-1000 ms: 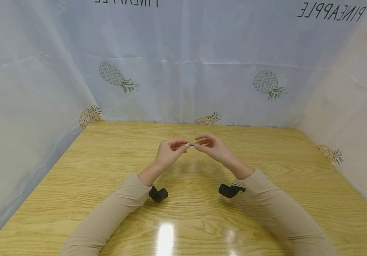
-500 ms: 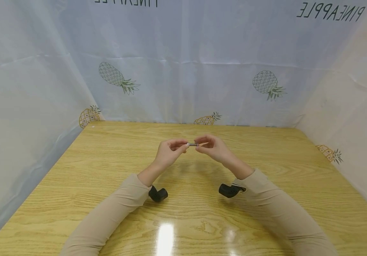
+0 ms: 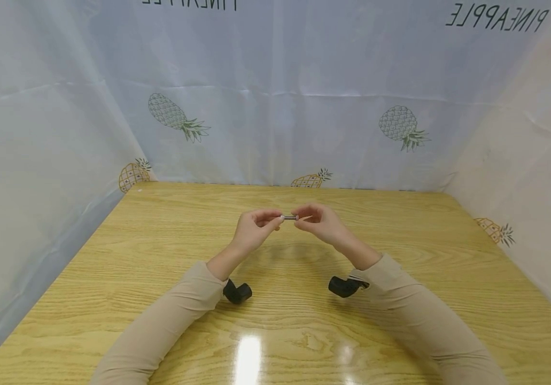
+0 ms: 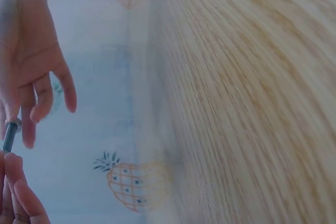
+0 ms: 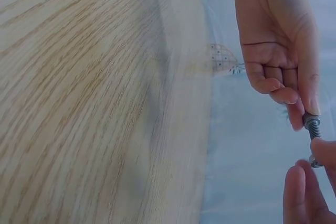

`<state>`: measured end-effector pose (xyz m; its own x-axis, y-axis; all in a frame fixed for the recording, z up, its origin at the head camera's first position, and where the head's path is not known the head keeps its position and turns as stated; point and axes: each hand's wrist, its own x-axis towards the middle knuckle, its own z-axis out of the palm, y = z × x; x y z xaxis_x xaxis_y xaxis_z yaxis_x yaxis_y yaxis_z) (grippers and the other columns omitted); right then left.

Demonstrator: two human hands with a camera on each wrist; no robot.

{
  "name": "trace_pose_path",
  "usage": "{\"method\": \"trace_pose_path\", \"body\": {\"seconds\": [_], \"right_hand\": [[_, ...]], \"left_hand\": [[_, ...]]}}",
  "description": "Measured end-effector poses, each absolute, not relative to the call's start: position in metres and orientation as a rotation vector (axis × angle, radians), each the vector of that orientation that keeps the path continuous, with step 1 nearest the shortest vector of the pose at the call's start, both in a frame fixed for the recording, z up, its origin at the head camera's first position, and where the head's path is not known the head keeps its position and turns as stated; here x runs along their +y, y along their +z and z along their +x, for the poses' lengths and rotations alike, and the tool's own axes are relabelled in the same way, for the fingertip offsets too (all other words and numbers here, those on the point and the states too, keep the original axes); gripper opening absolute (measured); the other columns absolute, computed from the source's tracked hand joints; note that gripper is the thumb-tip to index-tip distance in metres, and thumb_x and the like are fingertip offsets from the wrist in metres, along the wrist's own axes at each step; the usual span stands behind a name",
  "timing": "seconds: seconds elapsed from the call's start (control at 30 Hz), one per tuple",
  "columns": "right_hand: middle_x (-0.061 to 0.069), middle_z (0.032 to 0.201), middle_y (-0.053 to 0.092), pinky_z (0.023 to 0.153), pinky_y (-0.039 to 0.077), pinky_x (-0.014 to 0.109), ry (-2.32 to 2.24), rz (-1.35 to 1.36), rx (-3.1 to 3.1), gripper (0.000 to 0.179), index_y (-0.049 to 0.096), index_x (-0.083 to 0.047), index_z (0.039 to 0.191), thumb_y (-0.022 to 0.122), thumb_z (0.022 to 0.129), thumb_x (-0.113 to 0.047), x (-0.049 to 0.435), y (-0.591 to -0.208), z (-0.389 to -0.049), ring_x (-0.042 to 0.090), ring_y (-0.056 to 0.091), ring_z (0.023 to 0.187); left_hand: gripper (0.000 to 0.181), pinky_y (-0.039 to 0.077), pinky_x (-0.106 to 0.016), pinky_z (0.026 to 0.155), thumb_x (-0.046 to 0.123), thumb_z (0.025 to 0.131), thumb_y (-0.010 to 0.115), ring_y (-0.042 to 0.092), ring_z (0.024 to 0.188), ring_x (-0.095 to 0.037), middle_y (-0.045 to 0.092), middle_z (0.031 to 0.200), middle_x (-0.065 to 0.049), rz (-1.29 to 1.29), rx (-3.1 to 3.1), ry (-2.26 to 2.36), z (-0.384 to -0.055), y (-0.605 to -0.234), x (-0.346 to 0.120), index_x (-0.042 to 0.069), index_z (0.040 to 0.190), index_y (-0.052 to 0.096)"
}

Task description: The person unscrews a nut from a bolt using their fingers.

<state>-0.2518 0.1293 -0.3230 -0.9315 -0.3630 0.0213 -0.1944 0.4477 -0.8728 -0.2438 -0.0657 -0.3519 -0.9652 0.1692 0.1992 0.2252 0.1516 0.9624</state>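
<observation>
Above the table, a metal bolt [image 3: 289, 217] lies sideways between both hands. My left hand [image 3: 255, 229] pinches its left end between thumb and fingers. A dark nut [image 5: 311, 120] shows on that end under the left thumb in the right wrist view. Thumb and forefinger of my right hand [image 3: 324, 224] stand slightly apart around the bolt's head, which shows between them. From the left wrist, the bolt's head [image 4: 16, 124] appears by the right thumb tip; whether it touches is unclear. The left fingers hide part of the bolt.
A wooden table [image 3: 208, 342] lies beneath the hands. A white curtain [image 3: 275, 133] with pineapple prints hangs behind and along both sides. Black wrist-worn camera mounts [image 3: 238, 293] stick out below each wrist, just inside the sleeves.
The right fingertips, which covered the bolt's head a second ago, have parted and shifted slightly right, so the head now shows. The left hand has stayed in place.
</observation>
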Motion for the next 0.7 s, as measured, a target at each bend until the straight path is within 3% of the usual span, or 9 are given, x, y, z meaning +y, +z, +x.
{"method": "trace_pose_path", "body": {"seconds": [0.13,0.37,0.53,0.7], "right_hand": [[0.017,0.128,0.057,0.096,0.048,0.049,-1.509,-0.488,2.498,0.042,0.052,-0.009,0.131,0.06,0.092,-0.022,0.1295,-0.3229,-0.2511,0.033,0.059,0.11],[0.019,0.113,0.066,0.103,0.04,0.053,-1.468,-0.469,2.493,0.037,0.058,-0.002,0.123,0.053,0.096,-0.027,0.1288,-0.3232,-0.2517,0.027,0.065,0.101],[0.017,0.12,0.061,0.098,0.047,0.048,-1.531,-0.451,2.479,0.035,0.057,-0.004,0.123,0.061,0.091,-0.018,0.128,-0.3241,-0.2522,0.029,0.061,0.109],[0.018,0.123,0.06,0.103,0.041,0.052,-1.553,-0.456,2.441,0.042,0.053,-0.007,0.13,0.058,0.093,-0.026,0.129,-0.3235,-0.2522,0.029,0.061,0.111]], "left_hand": [[0.029,0.052,-0.05,0.087,0.016,0.09,0.063,0.067,0.087,-0.028,0.068,0.104,-0.022,-0.406,-2.353,-1.975,-0.2444,-0.3527,-0.0658,-0.001,0.113,0.065],[0.028,0.052,-0.051,0.087,0.016,0.09,0.063,0.067,0.088,-0.029,0.068,0.103,-0.021,-0.408,-2.344,-1.972,-0.2433,-0.3519,-0.066,-0.001,0.112,0.066],[0.029,0.052,-0.05,0.088,0.016,0.09,0.063,0.067,0.087,-0.027,0.068,0.103,-0.022,-0.399,-2.343,-1.985,-0.2431,-0.3515,-0.0664,-0.002,0.113,0.065],[0.03,0.051,-0.051,0.088,0.016,0.09,0.063,0.067,0.088,-0.029,0.068,0.103,-0.022,-0.401,-2.343,-1.986,-0.2432,-0.3512,-0.0663,-0.001,0.113,0.065]]}}
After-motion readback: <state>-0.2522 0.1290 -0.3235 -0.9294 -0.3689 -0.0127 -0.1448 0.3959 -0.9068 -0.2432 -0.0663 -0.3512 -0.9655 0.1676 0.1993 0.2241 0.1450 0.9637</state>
